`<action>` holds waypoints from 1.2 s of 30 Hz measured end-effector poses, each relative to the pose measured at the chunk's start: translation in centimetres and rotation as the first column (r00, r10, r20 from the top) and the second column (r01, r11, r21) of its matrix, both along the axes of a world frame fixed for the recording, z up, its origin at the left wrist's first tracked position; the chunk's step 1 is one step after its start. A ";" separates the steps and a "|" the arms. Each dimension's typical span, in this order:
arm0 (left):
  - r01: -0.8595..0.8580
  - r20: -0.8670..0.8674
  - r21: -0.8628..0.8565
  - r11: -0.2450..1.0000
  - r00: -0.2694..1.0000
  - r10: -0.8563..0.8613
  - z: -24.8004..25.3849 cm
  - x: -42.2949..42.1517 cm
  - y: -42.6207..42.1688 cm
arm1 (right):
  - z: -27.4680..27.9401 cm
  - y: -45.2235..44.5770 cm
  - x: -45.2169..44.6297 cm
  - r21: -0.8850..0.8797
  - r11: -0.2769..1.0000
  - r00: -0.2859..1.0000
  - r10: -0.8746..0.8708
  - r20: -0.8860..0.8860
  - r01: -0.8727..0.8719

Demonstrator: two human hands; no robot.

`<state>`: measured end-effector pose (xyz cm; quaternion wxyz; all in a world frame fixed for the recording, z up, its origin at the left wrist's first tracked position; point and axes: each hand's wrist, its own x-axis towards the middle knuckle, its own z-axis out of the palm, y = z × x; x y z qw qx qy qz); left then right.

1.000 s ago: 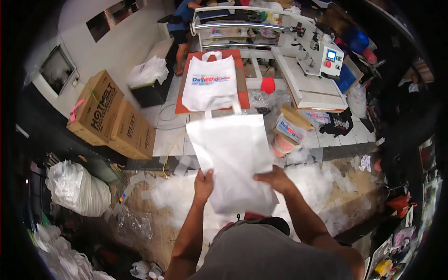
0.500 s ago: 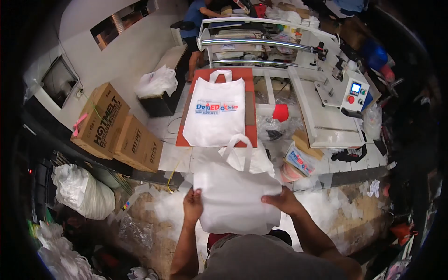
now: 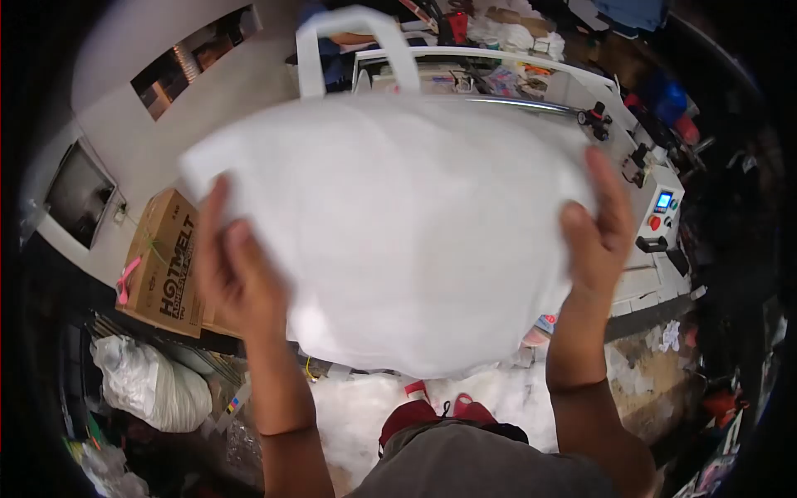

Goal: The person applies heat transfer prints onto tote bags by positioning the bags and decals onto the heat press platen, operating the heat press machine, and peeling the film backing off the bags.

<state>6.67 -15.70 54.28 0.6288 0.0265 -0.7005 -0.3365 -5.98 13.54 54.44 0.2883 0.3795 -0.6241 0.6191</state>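
Note:
A plain white fabric tote bag (image 3: 415,232) is held up in front of me, blurred by motion, with its loop handle (image 3: 359,18) standing above the top edge. My left hand (image 3: 245,270) grips the bag's left side, thumb in front. At the opposite side my right hand (image 3: 599,236) holds it the same way. No print shows on the face toward me. The raised bag hides the red board and the printed bag seen there earlier.
Beyond the bag stands a press machine with a control box (image 3: 660,207) at right. To the left are a HOTMELT carton (image 3: 166,266) and a stuffed white sack (image 3: 149,386). Another person's arm (image 3: 353,38) shows through the handle loop. White material (image 3: 357,423) covers the floor by my feet.
Both my hands have lifted the white tote bag from near my lap, up and forward. It now covers the red board and printed bag.

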 end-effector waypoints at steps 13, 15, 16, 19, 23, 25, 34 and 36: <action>0.018 0.913 0.049 0.999 0.404 -0.052 -32.4 -13.2 -11.3 | -28.6 -9.7 -12.5 0.368 0.873 0.239 -0.301 0.923 -0.321; 0.029 0.884 0.066 0.997 0.461 -0.072 -32.0 -13.5 -11.6 | -27.8 -10.4 -13.3 0.477 0.824 0.347 -0.371 0.862 -0.304; 0.043 0.855 0.078 0.996 0.511 -0.089 -32.1 -13.5 -11.7 | -28.0 -10.7 -13.3 0.523 0.815 0.447 -0.382 0.809 -0.250; 0.038 0.869 0.102 0.994 0.483 -0.108 -32.2 -13.6 -12.1 | -29.7 -10.9 -13.7 0.645 0.747 0.623 -0.430 0.654 -0.162; 0.070 0.858 -0.055 0.996 0.513 0.011 -30.1 -13.4 -11.8 | -30.0 -10.7 -13.5 0.817 0.552 0.817 -0.541 0.197 0.168; 0.159 0.756 -0.128 0.979 0.654 -0.007 -27.7 -13.2 -10.4 | -28.6 -12.2 -14.2 0.749 0.632 0.883 -0.446 0.145 0.197; 0.379 0.845 -0.261 0.888 0.534 0.021 -32.0 -14.9 -6.3 | -29.8 -22.5 -21.4 0.983 0.141 0.971 -0.190 0.146 -0.121; 0.393 0.865 -0.236 0.889 0.502 0.008 -32.2 -14.7 -6.2 | -29.2 -23.0 -23.0 0.972 0.033 0.961 -0.142 0.236 -0.234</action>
